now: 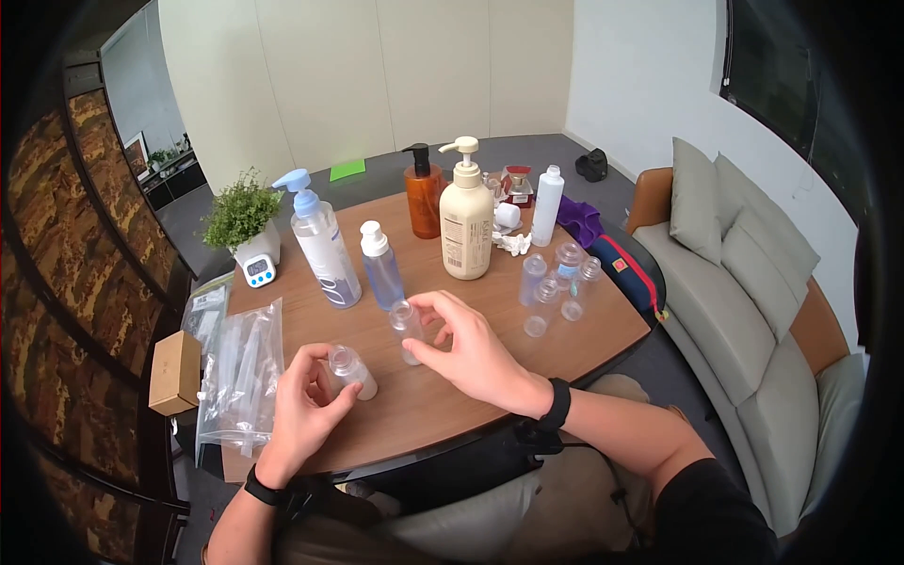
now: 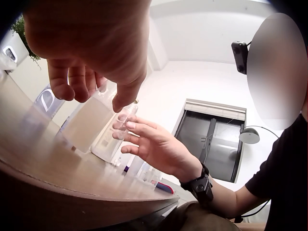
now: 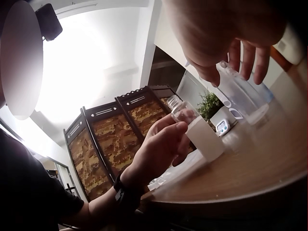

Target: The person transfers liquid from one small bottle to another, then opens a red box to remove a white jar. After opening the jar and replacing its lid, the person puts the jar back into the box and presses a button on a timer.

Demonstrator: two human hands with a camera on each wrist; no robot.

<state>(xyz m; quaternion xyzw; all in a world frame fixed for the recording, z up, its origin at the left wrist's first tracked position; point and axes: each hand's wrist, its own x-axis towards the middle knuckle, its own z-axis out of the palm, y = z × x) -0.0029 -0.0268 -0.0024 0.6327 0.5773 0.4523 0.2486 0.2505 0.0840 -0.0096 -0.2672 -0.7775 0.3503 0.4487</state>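
My left hand [image 1: 306, 395] grips a small clear bottle [image 1: 350, 369] with whitish contents and an uncapped neck. In the right wrist view this bottle [image 3: 207, 137] is upright, with the thumb across its front. Just to the right, my right hand [image 1: 476, 348] has its thumb and bent fingers around a second small clear bottle [image 1: 406, 331], also uncapped. In the right wrist view that bottle [image 3: 245, 98] stands on the table between the thumb and the spread fingers. Behind it is a bluish bottle with a white pump [image 1: 381, 268].
A blue-pump bottle [image 1: 323, 250], a cream pump bottle [image 1: 466, 221] and an amber pump bottle [image 1: 424, 202] stand behind. Several small clear bottles [image 1: 544, 301] are at the right. Plastic bags [image 1: 247, 372], a carton [image 1: 175, 373], a timer [image 1: 259, 271] and a potted plant [image 1: 240, 212] line the left.
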